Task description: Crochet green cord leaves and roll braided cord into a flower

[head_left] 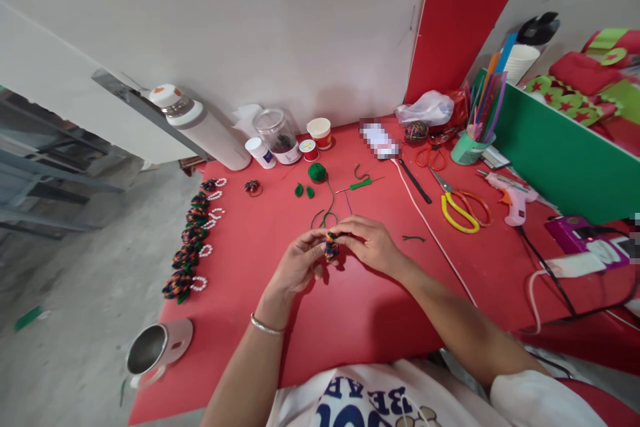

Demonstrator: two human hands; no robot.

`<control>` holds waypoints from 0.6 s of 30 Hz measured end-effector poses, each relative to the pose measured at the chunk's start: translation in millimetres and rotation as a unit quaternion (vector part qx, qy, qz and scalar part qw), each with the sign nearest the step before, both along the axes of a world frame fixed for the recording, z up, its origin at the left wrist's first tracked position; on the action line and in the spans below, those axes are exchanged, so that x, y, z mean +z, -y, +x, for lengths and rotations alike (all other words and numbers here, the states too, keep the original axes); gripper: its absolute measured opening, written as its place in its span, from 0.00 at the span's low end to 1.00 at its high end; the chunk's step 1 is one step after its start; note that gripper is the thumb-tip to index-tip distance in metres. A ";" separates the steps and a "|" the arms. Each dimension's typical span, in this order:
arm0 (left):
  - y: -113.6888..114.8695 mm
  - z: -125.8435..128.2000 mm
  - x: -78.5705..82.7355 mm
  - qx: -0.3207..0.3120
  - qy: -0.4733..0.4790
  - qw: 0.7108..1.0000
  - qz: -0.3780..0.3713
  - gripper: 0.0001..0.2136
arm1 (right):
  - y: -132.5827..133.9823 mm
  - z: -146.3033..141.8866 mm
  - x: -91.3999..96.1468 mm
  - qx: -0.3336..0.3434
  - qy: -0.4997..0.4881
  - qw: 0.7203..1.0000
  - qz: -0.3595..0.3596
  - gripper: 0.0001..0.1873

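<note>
Head view: your left hand [299, 259] and right hand [371, 245] pinch yarn piece [331, 249]
Yarn piece: likely light, soft; hold edges

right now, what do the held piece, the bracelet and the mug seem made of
Held piece: likely yarn, matte, judging by its knobbly, multicoloured surface. Bracelet: probably polished metal, from its silvery shine. Mug: inside perhaps metal, grey with a dull sheen; the pale outside could be paint or plastic.

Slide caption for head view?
Left hand and right hand hold a multicoloured yarn piece over a red table.
</note>
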State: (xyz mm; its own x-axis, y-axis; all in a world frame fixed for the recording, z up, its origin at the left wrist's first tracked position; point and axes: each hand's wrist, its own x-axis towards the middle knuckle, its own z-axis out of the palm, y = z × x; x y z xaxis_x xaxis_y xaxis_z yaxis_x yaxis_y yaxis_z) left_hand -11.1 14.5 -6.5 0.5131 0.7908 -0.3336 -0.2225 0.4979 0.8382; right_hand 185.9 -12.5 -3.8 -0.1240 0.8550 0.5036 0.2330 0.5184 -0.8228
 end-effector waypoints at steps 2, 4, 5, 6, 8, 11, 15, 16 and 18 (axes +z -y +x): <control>0.5 0.8 0.6 0.002 -0.003 1.000 -0.002 0.22 | 0.1 -1.6 -1.7 -0.008 0.000 1.000 -0.008 0.10; 1.0 1.5 0.2 0.015 -0.003 1.000 -0.012 0.22 | 0.4 -3.3 -3.4 -0.013 0.005 1.000 -0.015 0.10; 1.1 1.8 -0.4 0.025 0.001 1.000 -0.020 0.22 | 0.5 -4.0 -4.2 -0.014 0.008 1.000 -0.016 0.10; 1.2 2.1 -1.2 0.034 0.006 0.999 -0.029 0.22 | 0.6 -4.6 -5.0 -0.015 0.013 1.000 -0.015 0.09; 1.1 2.5 -2.8 0.049 0.018 0.998 -0.045 0.23 | 0.4 -5.5 -6.4 -0.012 0.030 0.999 -0.005 0.09; 0.9 2.4 -3.9 0.055 0.017 0.997 -0.059 0.23 | -0.3 -5.7 -7.8 -0.015 0.060 0.998 0.022 0.08; 1.3 2.6 -2.1 0.031 -0.007 0.998 -0.049 0.24 | -1.1 -4.7 -8.9 -0.027 0.070 0.997 0.019 0.09; 1.6 2.9 -1.5 0.025 -0.008 0.999 -0.045 0.25 | -1.1 -4.5 -9.3 -0.027 0.063 0.998 0.012 0.09; 2.3 3.9 -0.5 0.018 -0.007 0.999 -0.038 0.26 | -1.2 -4.2 -10.2 -0.027 0.042 0.999 -0.003 0.10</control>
